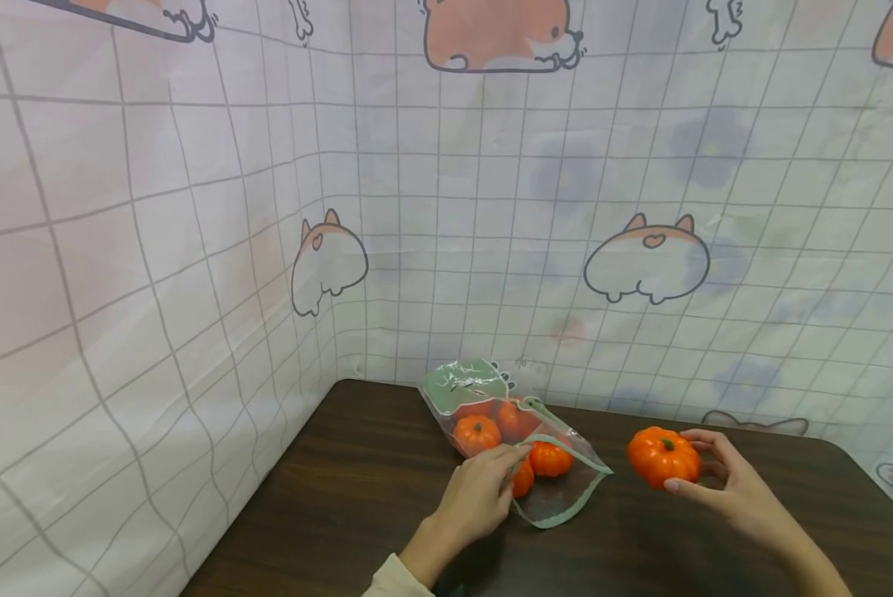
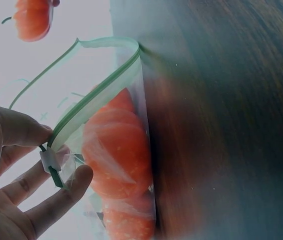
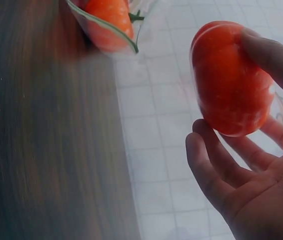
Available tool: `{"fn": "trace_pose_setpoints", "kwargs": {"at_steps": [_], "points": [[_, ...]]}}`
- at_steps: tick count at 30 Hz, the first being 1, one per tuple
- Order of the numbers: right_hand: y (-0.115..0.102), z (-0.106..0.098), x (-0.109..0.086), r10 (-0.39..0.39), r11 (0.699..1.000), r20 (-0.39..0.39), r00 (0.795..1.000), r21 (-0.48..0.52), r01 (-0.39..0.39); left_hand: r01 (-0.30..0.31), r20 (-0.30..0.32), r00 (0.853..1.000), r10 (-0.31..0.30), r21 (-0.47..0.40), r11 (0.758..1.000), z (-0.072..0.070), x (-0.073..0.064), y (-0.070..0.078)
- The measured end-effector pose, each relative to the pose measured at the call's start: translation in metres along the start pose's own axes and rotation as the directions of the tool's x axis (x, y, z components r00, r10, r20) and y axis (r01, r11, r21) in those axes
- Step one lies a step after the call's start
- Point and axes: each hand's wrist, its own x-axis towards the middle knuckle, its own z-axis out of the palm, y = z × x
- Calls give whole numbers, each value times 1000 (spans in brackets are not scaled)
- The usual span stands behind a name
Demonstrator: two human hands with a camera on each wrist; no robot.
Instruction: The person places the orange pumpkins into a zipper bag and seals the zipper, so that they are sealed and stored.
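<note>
Toward the far left corner of the desk (image 1: 319, 506), a clear plastic bag (image 1: 463, 385) lay with its closed end by the far edge and its mouth turned to the near side, the green rim (image 2: 96, 94) gaping. Four orange pumpkins (image 1: 478, 435) could be made out inside it from the head view, two of them close behind the opening. The left hand (image 1: 479, 491) had one side of that mouth pinched between thumb and fingers, a narrow grip with thin plastic in it. The right hand (image 1: 737, 491) was spread as wide as the pumpkin in its grasp (image 1: 653, 461), thumb on one side and fingers on the other; that pumpkin was off the desk, to the right of the bag's mouth and not touching it. From the left wrist a white slider (image 2: 50, 159) showed on the rim at the left hand's fingertips, which the head view did not show. The head view gave the held pumpkin's green stem (image 1: 667, 444), and the left wrist caught it side-on, while from the right wrist it was out of sight. The right wrist showed fingertips below the pumpkin, but whether every one touched it I could not tell. Only the head view took in a pale sleeve (image 1: 395, 578) on the left arm.
</note>
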Motion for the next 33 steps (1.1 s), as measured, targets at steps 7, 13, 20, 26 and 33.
{"fn": "trace_pose_setpoints", "kwargs": {"at_steps": [7, 13, 20, 26, 33], "points": [[-7, 6, -1, -50, 999, 10, 999, 19, 50, -3, 2, 1000, 3, 1, 1000, 0, 0, 0], [-8, 13, 0, -99, 993, 34, 995, 67, 96, 8, 6, 1000, -8, -8, 1000, 0, 0, 0], [-11, 18, -1, -102, 992, 60, 993, 75, 97, 12, 12, 1000, -12, -7, 1000, -1, 0, 0], [-15, 22, -1, -110, 991, 85, 990, 82, 104, 10, 10, 1000, -10, -4, 1000, -1, 0, 0], [-16, 27, 0, -128, 989, 103, 986, 94, 118, 9, 11, 1000, -9, 6, 1000, -1, -1, 0]]}}
